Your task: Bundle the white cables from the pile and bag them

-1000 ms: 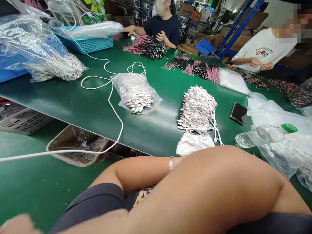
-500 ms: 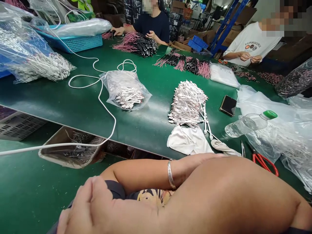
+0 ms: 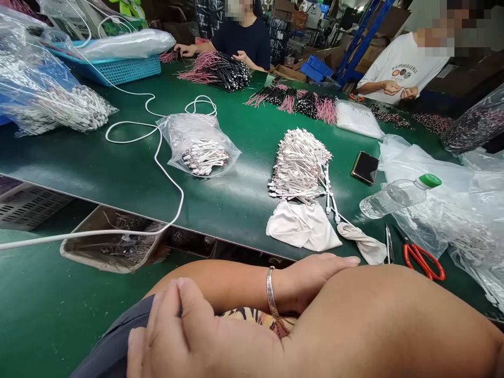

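Observation:
My left hand (image 3: pixel 309 278), with a silver bangle (image 3: pixel 270 291) at its wrist, lies against my right forearm. Its thumb is stretched out along the arm; the other fingers are mostly hidden behind it. My right arm crosses in front, and my right hand (image 3: pixel 185 331) rests at lower left over my lap, by my left forearm. Its fingers are loosely bent and slightly apart, with nothing visible in them. Beyond my arms on the green table lie a white cloth (image 3: pixel 303 226), a heap of white cable pieces (image 3: pixel 301 165) and a rolled white cloth (image 3: pixel 364 241).
Red-handled scissors (image 3: pixel 423 260), a water bottle (image 3: pixel 394 197) and a phone (image 3: pixel 365 167) lie at right. A clear bag of white cables (image 3: pixel 202 147) sits mid-table beside a long white cord (image 3: pixel 159 152). Two people (image 3: pixel 246 42) (image 3: pixel 405 68) sit opposite behind black and pink wires.
My right hand has shifted right, away from my left elbow. More of my left hand shows, its thumb now in sight on my right forearm. The view has tilted slightly.

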`<state>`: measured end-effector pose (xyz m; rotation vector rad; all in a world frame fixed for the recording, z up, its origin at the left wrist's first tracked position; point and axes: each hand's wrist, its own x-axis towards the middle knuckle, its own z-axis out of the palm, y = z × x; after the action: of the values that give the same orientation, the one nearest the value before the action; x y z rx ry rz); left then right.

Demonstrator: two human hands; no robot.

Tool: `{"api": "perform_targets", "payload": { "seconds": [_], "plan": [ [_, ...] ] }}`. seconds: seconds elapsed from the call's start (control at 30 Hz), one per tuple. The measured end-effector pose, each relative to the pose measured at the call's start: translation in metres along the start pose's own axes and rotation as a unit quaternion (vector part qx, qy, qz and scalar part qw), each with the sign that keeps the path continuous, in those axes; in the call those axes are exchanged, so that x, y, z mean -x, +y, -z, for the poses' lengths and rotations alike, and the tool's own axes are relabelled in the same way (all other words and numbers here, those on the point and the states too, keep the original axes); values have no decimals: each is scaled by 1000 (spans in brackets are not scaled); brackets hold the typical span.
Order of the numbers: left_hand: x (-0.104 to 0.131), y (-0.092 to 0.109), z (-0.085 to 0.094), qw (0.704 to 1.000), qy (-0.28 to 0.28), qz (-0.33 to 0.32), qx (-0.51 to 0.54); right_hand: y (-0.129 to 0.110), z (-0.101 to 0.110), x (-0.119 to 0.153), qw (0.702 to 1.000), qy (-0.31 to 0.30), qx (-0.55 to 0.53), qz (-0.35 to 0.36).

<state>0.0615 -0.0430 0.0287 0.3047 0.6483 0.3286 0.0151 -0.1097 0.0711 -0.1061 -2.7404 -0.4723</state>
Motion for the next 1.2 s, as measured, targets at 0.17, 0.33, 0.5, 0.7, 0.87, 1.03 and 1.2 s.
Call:
{"api": "perform_targets", "payload": {
  "seconds": [0.17,0.33,0.5,0.7,0.87,1.03,1.2],
  "plan": [
    [-6,-4,3,1000,-2,-14,-15,16,4,6,994,51,84,40],
    [-19,-11,6,1000,4,21,5,20,2,9,997,53,47,42],
    [-29,-14,4,997,-30,73,26,20,-1,10,994,86,39,53],
    [-24,-17,5,995,-30,96,-21,22,-3,22,999,40,5,27],
    [-41,-20,8,997,-34,67,-19,19,-5,21,998,51,21,35],
    [-40,-20,5,990,-56,127,-22,19,-6,26,999,47,14,-3],
    [-48,-19,3,990,-6,139,-22,15,-8,24,998,63,14,-26]
  ]
}}
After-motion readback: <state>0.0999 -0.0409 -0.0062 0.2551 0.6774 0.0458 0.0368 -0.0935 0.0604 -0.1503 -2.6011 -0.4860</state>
